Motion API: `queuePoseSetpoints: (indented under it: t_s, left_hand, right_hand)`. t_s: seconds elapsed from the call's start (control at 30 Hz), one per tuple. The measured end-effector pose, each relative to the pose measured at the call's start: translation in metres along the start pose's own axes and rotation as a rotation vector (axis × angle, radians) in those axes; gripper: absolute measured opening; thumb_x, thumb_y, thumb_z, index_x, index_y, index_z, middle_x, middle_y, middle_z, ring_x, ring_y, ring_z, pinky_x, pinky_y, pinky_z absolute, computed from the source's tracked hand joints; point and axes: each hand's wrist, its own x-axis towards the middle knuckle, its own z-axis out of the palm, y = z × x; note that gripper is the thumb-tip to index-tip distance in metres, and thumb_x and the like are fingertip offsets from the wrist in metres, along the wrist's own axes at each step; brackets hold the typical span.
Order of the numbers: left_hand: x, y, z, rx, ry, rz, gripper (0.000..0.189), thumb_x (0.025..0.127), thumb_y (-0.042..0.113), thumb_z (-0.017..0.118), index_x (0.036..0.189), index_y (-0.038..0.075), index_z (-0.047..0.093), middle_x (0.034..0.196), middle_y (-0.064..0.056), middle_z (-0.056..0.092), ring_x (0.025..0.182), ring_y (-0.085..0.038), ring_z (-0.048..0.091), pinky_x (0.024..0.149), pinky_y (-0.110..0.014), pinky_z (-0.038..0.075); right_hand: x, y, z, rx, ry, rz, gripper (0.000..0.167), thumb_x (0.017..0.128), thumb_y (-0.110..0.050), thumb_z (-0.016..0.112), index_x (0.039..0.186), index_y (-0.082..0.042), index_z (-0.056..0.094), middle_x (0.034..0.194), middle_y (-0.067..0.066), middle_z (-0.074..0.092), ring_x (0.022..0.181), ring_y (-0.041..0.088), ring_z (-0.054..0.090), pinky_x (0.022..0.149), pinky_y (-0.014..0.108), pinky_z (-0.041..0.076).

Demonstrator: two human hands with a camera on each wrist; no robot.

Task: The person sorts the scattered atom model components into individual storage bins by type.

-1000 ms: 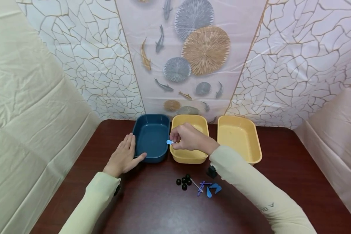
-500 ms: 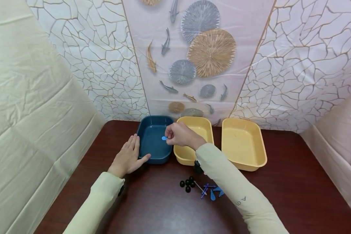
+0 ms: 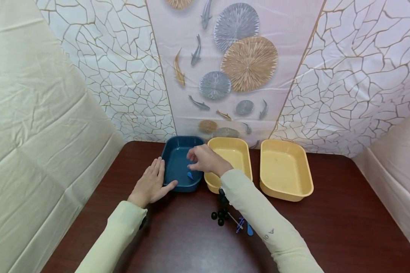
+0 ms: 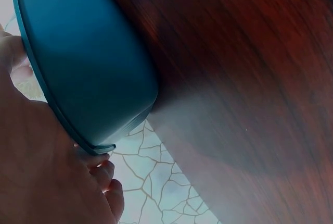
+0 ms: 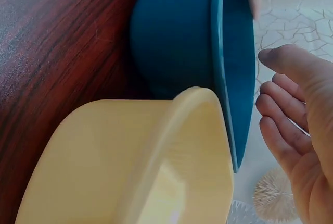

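My left hand lies with straight fingers along the left rim of the dark blue bin, thumb over its front corner; the left wrist view shows the palm against the rim. Above the bin's right side is my right hand, thumb and fingers parted with nothing between them, as the right wrist view also shows the hand beside the blue rim. A small blue teardrop-shaped piece is in the bin below the right fingertips. The middle yellow bin is partly covered by the right hand and forearm.
Another yellow bin stands to the right. Nearer me on the dark wooden table are several black balls, a thin pale stick, purple pieces and a blue piece beside the right sleeve. A patterned curtain hangs behind.
My right hand has moved left from over the middle yellow bin to the blue bin and let go of the blue teardrop-shaped piece. The left hand keeps its place on the rim.
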Motion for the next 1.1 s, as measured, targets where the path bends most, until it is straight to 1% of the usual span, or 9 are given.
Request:
queuePoseSetpoints:
  t_s: [0.07,0.17,0.4,0.57,0.7,0.9,1.1]
  left_hand:
    - [0.000,0.000,0.000,0.007,-0.002,0.002,0.098,0.104,0.061,0.049,0.164,-0.010,0.017,0.174,-0.028,0.016,0.163,-0.048,0.017,0.131,-0.060,0.024]
    - [0.002,0.000,-0.001,0.009,0.000,0.005,0.098,0.104,0.061,0.049,0.164,-0.010,0.018,0.174,-0.029,0.017,0.162,-0.048,0.017,0.131,-0.061,0.025]
    - [0.001,0.001,-0.004,-0.004,0.000,0.003,0.099,0.104,0.061,0.049,0.164,-0.010,0.017,0.175,-0.028,0.015,0.163,-0.048,0.016,0.130,-0.062,0.024]
    - [0.002,0.002,-0.004,-0.013,-0.010,0.001,0.099,0.104,0.061,0.049,0.164,-0.010,0.017,0.175,-0.028,0.015,0.163,-0.049,0.016,0.130,-0.062,0.024]
    - [0.002,0.002,-0.004,-0.020,-0.011,-0.004,0.099,0.103,0.061,0.049,0.165,-0.009,0.016,0.175,-0.028,0.014,0.163,-0.049,0.015,0.131,-0.062,0.024]
    - [0.001,0.001,-0.003,-0.021,0.002,0.000,0.098,0.103,0.059,0.051,0.164,-0.010,0.018,0.174,-0.029,0.016,0.162,-0.049,0.017,0.130,-0.062,0.024]
    - [0.001,0.001,-0.001,-0.007,-0.003,0.002,0.097,0.104,0.060,0.049,0.164,-0.010,0.017,0.174,-0.029,0.016,0.162,-0.049,0.017,0.130,-0.062,0.024]
  right_hand:
    - [-0.003,-0.003,-0.003,0.008,-0.012,0.000,0.031,0.096,-0.021,0.079,0.122,-0.004,0.074,0.120,0.013,0.077,0.109,0.022,0.074,0.098,0.034,0.061]
    - [-0.009,-0.006,-0.010,0.021,-0.025,0.002,0.034,0.096,-0.021,0.079,0.125,-0.003,0.073,0.124,0.013,0.076,0.113,0.024,0.073,0.100,0.035,0.061]
    - [-0.028,-0.008,-0.031,0.011,-0.028,-0.024,0.039,0.096,-0.021,0.079,0.130,-0.003,0.072,0.126,0.012,0.075,0.116,0.026,0.072,0.102,0.036,0.060]
    - [-0.044,-0.008,-0.047,-0.018,-0.008,-0.063,0.040,0.095,-0.022,0.080,0.129,-0.003,0.072,0.124,0.012,0.076,0.113,0.025,0.073,0.101,0.038,0.060]
    - [-0.057,-0.006,-0.058,-0.029,0.002,-0.082,0.037,0.094,-0.019,0.080,0.127,-0.003,0.073,0.122,0.011,0.077,0.112,0.027,0.073,0.100,0.040,0.060]
    - [-0.076,-0.004,-0.068,-0.094,0.012,-0.120,0.036,0.092,-0.019,0.081,0.124,-0.002,0.075,0.117,0.011,0.077,0.108,0.026,0.073,0.097,0.041,0.061]
    - [-0.102,-0.006,-0.077,-0.102,-0.002,-0.121,0.037,0.092,-0.018,0.081,0.125,-0.002,0.074,0.120,0.013,0.077,0.110,0.027,0.073,0.096,0.044,0.062]
